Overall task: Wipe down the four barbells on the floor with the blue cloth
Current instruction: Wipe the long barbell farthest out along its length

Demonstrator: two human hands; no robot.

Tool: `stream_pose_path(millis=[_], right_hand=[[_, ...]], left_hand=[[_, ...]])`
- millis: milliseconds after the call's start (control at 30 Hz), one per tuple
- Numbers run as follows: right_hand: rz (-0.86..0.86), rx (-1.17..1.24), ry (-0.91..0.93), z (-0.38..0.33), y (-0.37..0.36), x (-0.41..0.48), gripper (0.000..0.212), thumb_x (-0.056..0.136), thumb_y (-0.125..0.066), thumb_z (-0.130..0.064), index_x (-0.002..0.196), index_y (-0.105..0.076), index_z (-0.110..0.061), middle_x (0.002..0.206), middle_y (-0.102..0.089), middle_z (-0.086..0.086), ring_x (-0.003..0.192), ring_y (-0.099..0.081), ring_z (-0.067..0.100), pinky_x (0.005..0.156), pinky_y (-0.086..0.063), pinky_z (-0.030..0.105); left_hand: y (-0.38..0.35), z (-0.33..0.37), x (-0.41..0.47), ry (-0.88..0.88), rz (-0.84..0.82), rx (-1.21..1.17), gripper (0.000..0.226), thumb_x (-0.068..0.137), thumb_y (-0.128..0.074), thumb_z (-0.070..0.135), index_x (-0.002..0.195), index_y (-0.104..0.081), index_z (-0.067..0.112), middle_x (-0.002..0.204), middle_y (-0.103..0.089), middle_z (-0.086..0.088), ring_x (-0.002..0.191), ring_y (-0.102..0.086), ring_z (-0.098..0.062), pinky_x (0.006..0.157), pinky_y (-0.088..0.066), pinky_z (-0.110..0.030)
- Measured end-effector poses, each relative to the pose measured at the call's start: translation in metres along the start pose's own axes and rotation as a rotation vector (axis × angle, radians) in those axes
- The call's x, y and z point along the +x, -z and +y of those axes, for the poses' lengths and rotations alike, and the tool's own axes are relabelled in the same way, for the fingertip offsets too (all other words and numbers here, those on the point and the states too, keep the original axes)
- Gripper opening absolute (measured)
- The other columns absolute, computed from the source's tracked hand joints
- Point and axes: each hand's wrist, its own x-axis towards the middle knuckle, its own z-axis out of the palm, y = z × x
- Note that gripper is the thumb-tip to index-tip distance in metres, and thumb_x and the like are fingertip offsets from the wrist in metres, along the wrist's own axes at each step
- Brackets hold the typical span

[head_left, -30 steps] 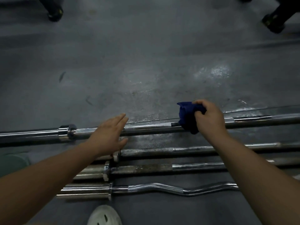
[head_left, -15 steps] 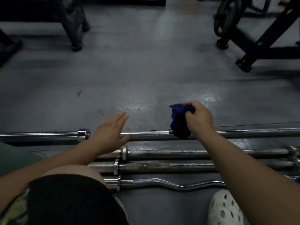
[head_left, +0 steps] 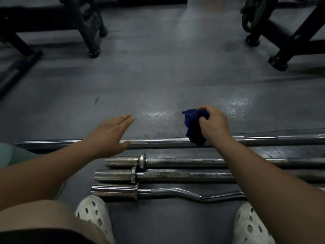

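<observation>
Looks like the far bar (head_left: 167,142) is the one getting its wipe, so bar 1 of 4. The right hand (head_left: 213,124) has the cloth (head_left: 193,127) balled up, fingers and thumb curled tight round it. The hanging bottom end of the cloth sits right on the far bar, about mid-shaft. The left hand (head_left: 109,136) is flat, fingers straight and together, holding nothing. It lies over the same bar further left, thumb down by the steel. Can't tell if the palm is actually pressing.

My guess for the next move: push the cloth down so it wraps more of the shaft, then drag it along the length while the left hand pins the bar. Round steel on a smooth floor (head_left: 158,81) will probably roll if you only rub 1 side.

The other 3 lie parallel and closer in, just beside each other: bar 2 (head_left: 184,161), bar 3 (head_left: 175,175), then the curl bar (head_left: 190,192) nearest. Bar 2 and bar 3 look dull and blotchy, maybe rust or grime, so I'd expect more scrubbing there. The curl bar is shiny chrome with a wavy bend and a fat smooth sleeve at its left end. The cloth is dark blue, soft and crumpled. The floor is grey with glossy patches past the bars.
</observation>
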Motion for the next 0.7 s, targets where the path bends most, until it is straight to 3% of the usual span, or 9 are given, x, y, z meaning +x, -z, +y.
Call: stream_pose_path(millis=[167,367,533,700], right_hand=[[-0.053,-0.091,-0.072,0.036,-0.044,0.016,0.033,0.086,-0.048,-0.004,0.1,-0.065,-0.029,0.107,-0.063,0.003,0.092,-0.057,0.017,0.07,-0.039,0.022],[-0.076,-0.188,-0.17,0.079,-0.083,0.036,0.033,0.086,-0.049,-0.006,0.103,-0.066,-0.029,0.104,-0.064,0.001,0.091,-0.061,0.018,0.065,-0.041,0.023],[-0.089,-0.223,-0.201,0.104,-0.118,0.046,0.034,0.087,-0.052,-0.005,0.113,-0.067,-0.022,0.108,-0.064,0.0,0.091,-0.056,0.013,0.063,-0.036,0.013],[0.075,-0.208,-0.18,0.12,-0.143,0.044,0.035,0.088,-0.053,-0.002,0.117,-0.065,-0.016,0.116,-0.057,0.002,0.099,-0.047,0.007,0.085,-0.033,0.015]], left_hand=[[-0.049,-0.029,0.03,-0.003,-0.085,-0.062,0.085,0.09,-0.059,0.048,0.158,-0.015,0.021,0.166,-0.011,0.0,0.149,-0.022,-0.022,0.119,-0.023,-0.036],[-0.099,-0.048,0.063,-0.142,-0.188,-0.087,0.084,0.092,-0.047,0.054,0.159,-0.006,0.022,0.167,-0.002,0.002,0.151,-0.014,-0.018,0.119,-0.015,-0.033],[-0.14,-0.054,0.087,-0.146,-0.259,-0.142,0.084,0.094,-0.051,0.055,0.159,-0.012,0.019,0.166,-0.008,-0.001,0.15,-0.016,-0.019,0.119,-0.014,-0.03],[-0.176,-0.056,0.094,-0.159,-0.284,-0.146,0.095,0.081,-0.022,0.075,0.156,-0.024,0.016,0.164,-0.02,-0.006,0.148,-0.025,-0.025,0.12,-0.021,-0.04]])
